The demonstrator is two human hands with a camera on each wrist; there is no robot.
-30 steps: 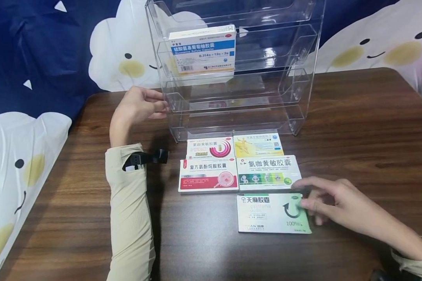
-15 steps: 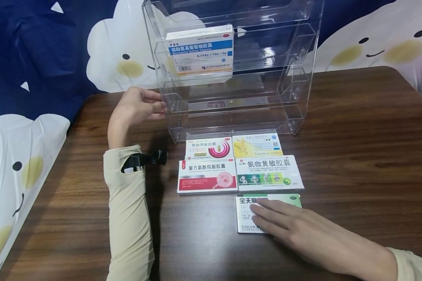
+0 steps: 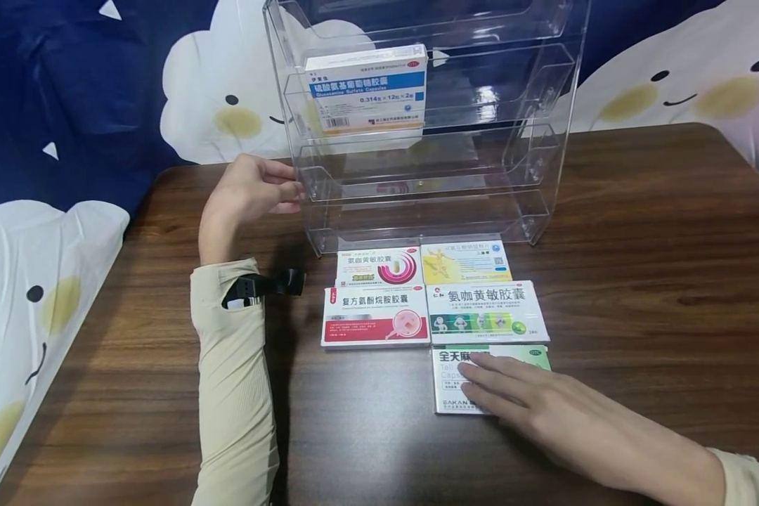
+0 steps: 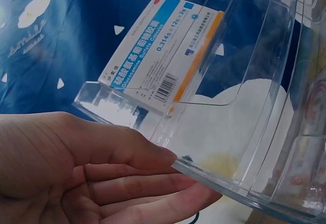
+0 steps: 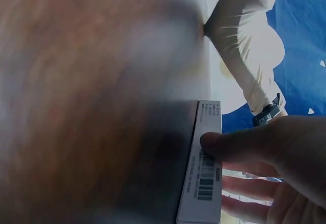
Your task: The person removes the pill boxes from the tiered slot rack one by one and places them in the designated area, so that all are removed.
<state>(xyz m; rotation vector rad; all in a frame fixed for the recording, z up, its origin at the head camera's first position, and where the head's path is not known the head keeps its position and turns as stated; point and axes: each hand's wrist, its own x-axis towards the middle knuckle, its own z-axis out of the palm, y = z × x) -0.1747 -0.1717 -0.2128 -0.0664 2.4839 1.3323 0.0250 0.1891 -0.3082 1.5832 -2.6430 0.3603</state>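
Note:
In the head view, my left hand (image 3: 249, 188) holds the left side edge of a clear plastic display rack (image 3: 411, 228). The left wrist view shows the thumb against that edge, with the fingers on its other side. My right hand (image 3: 559, 414) lies over a white-and-green capsule box (image 3: 452, 390) flat on the table, fingers straight across its top face. Up close, the right thumb (image 5: 216, 145) presses the box's narrow barcoded side. Much of the box's right half is hidden under the hand. Its far edge lies right at a white-and-green medicine box (image 3: 487, 309).
Beside that sits a red-and-white box (image 3: 375, 316). Behind are a pink-ringed box (image 3: 370, 267) and a yellow-and-white box (image 3: 464, 262), close to the rack's foot. A blue-striped glucosamine box (image 3: 367, 91) stands in an upper tier. A patterned cloth (image 3: 101, 91) hangs behind the brown table (image 3: 658, 225).
My right hand has gone from the box's right edge to lie over it. The box has slid slightly right and away from me, up against the row. My left hand keeps its hold.

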